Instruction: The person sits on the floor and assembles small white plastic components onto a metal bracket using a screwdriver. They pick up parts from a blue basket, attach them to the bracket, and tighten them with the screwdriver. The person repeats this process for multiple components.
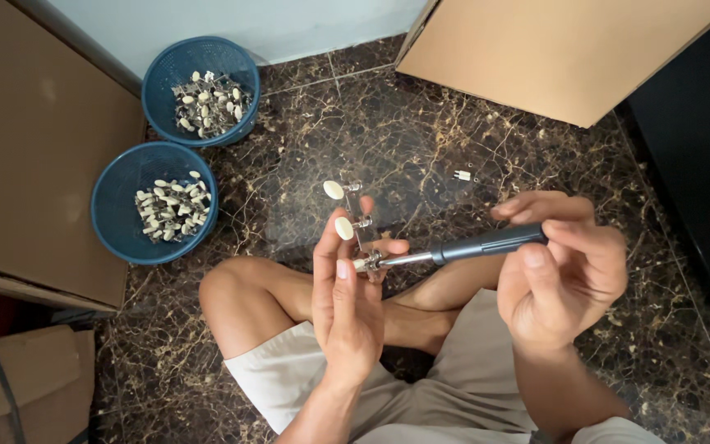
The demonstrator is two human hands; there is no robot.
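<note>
**Basically: tuner strip held up, screwdriver on it**

Left hand [347, 308] was raised over the lap, fingers closed around a guitar machine-head strip [355, 234] (metal plate with cream oval knobs, three knobs countable, lowest one half hidden behind the thumb). Strip stood roughly upright, upper two knobs poking out above the fingertips. Right hand [560, 279] was wrapped shut around the dark grey handle of a screwdriver [462, 247], index finger laid along the top. Shaft ran leftward and slightly down, tip meeting the strip's lower end just beside the left thumb; exact contact spot too small to tell.

Person sat cross-legged on a dark brown marble floor [421, 140] with gold veining, light shorts, bare knees. Held strip was in the air above the crossed legs, roughly frame centre.

Upper left: two blue plastic baskets, touching or nearly so. Far basket [200, 90] held a pile of the same tuner parts; near basket [155, 214] held a smaller pile. Both sat against a cardboard box [34, 148] on the left. Another cardboard box [552, 49] leaned in at top right. One small loose metal part [463, 175] lay on the floor, well apart from the hands (kind unclear).
</note>
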